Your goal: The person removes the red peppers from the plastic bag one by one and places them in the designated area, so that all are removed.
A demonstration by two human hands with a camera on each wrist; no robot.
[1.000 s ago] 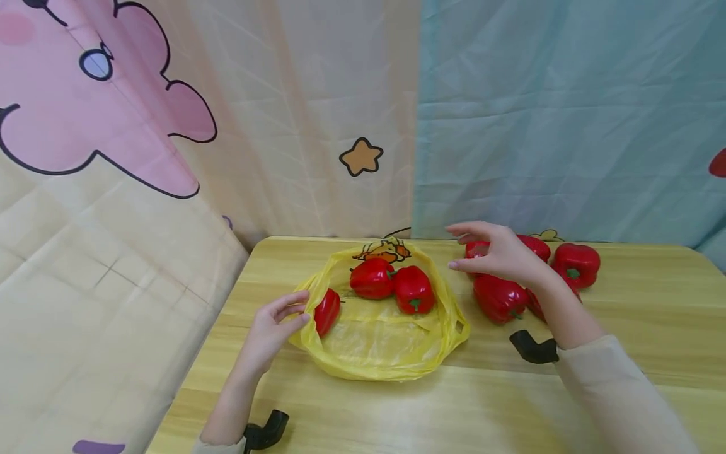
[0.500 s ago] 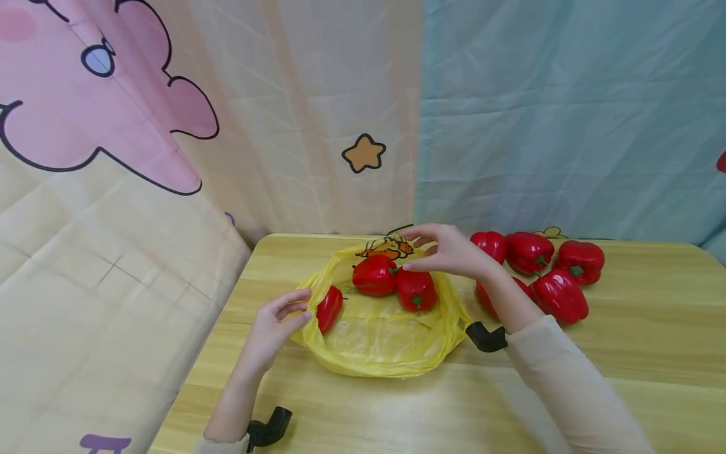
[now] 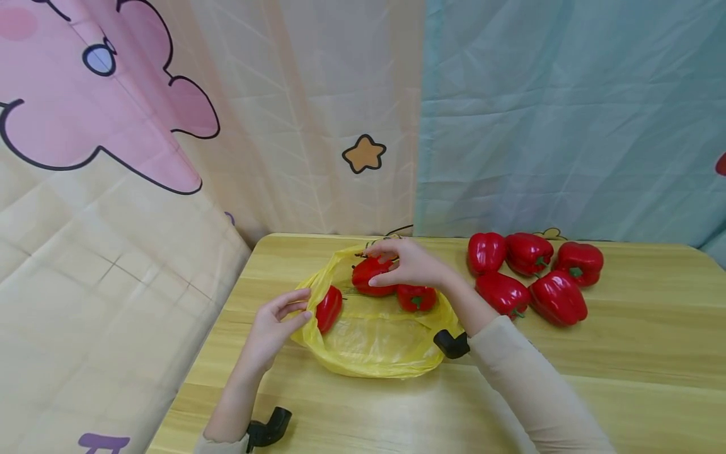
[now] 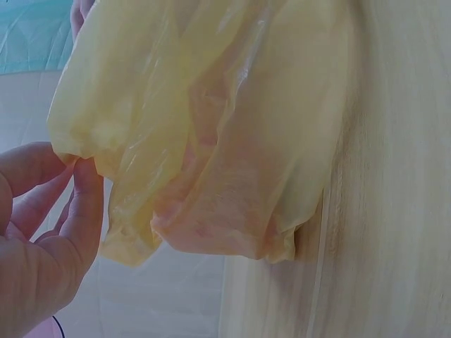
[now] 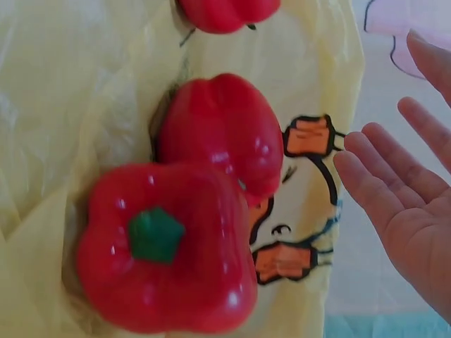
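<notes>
A yellow plastic bag [image 3: 374, 367] lies spread with its mouth up on the table, three red bell peppers inside. One pepper [image 3: 329, 309] is by the left wall, another [image 3: 363, 277] toward the back, and a third [image 3: 416, 301] beside that one. My left hand [image 3: 273, 326] pinches the bag's left rim between thumb and fingers, as the left wrist view also shows. Over the back peppers hovers my right hand [image 3: 418, 263], partly covering them in the head view. Its fingers are spread and hold nothing; in the right wrist view the hand [image 5: 412, 190] is apart from the peppers [image 5: 218, 134].
Several more red peppers [image 3: 558, 297] lie in a cluster on the wooden table [image 3: 641, 321], right of the bag. A printed curtain [image 3: 556, 126] hangs along the table's back edge. Black camera mounts [image 3: 271, 429] are strapped to both wrists.
My right hand has moved left from above the loose peppers to above those in the bag, uncovering the cluster. The left hand keeps its hold on the rim.
</notes>
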